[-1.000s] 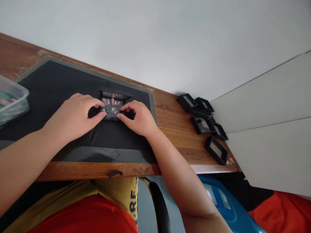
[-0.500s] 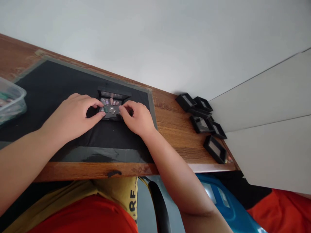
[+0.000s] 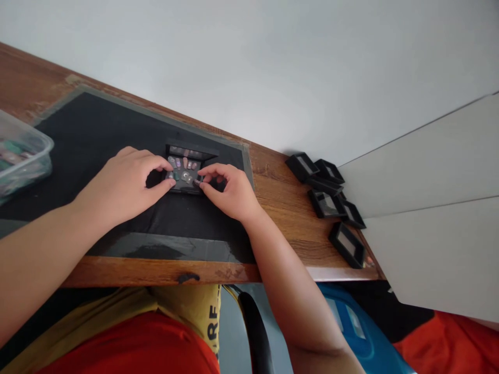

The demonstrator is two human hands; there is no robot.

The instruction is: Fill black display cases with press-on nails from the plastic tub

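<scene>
A small black box [image 3: 193, 191] stands with its lid [image 3: 193, 151] raised on the black mat. Several press-on nails [image 3: 185, 163] in pale, pink and purple tones lie inside it in a row, with more in front, one of them dark green [image 3: 176, 176]. My left hand [image 3: 128, 179] pinches the box's left side between thumb and fingers. At the right side, my right hand [image 3: 230, 192] has its thumb and index finger apart, both near the box's edge. A small nail-like piece lies by the right thumb tip; whether it is held is unclear.
On the left, a clear plastic tub [image 3: 27, 150] holds several packets with coloured contents. Several black boxes with windows [image 3: 327, 203] lie at the table's right end, by the white panel [image 3: 429, 234]. A wall rises behind the wooden table [image 3: 280, 208].
My right thumb and index finger have parted a little at the box's right side. My left hand keeps its pinch. The whole view has shifted slightly.
</scene>
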